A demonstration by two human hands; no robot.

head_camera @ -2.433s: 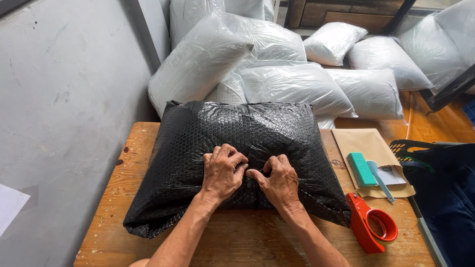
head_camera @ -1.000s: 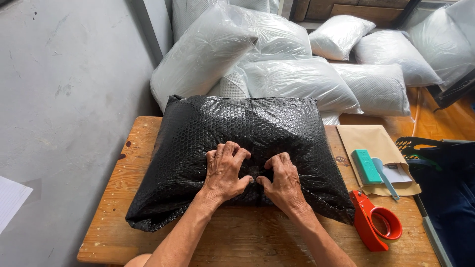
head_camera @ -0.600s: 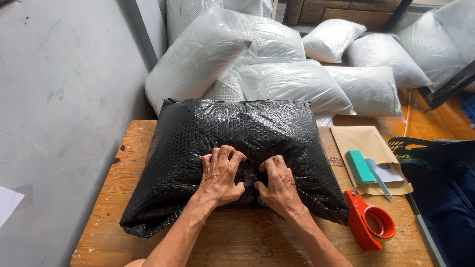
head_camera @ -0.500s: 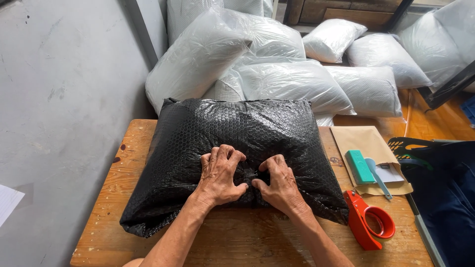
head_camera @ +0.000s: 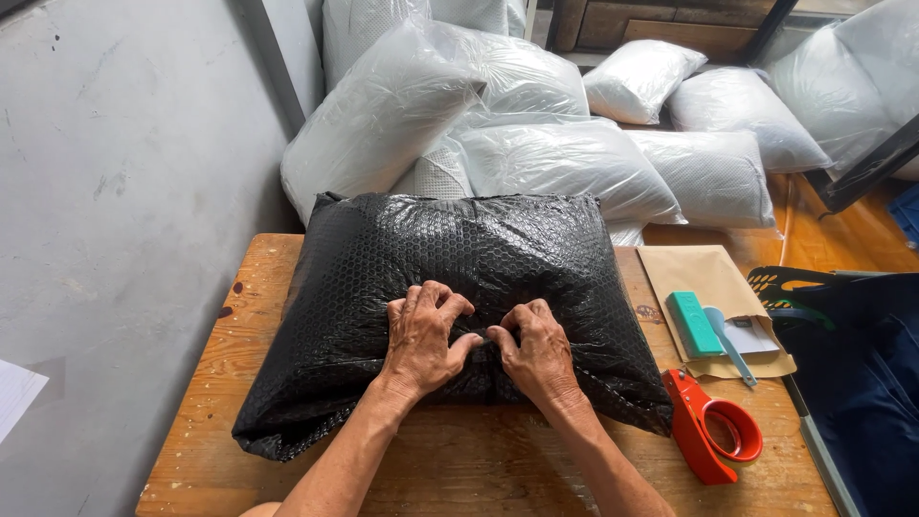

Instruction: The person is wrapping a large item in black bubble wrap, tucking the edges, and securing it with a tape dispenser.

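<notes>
A plump package wrapped in black bubble wrap [head_camera: 459, 258] lies across a wooden table [head_camera: 239, 316]. My left hand [head_camera: 421, 340] and my right hand [head_camera: 536, 349] rest side by side on its near middle, fingers curled and pinching the wrap where its edges meet. The thumbs almost touch each other. Whatever is inside the wrap is hidden.
A red tape dispenser [head_camera: 713, 431] lies at the table's right front. Behind it a brown envelope [head_camera: 704, 278] carries a teal block [head_camera: 694, 324] and a light blue cutter [head_camera: 729, 347]. Several white pillows in clear plastic [head_camera: 536, 144] are piled behind the table. A grey wall [head_camera: 124, 191] stands left.
My hands have drawn slightly closer together on the wrap, bunching it between the thumbs. The package has stayed in place.
</notes>
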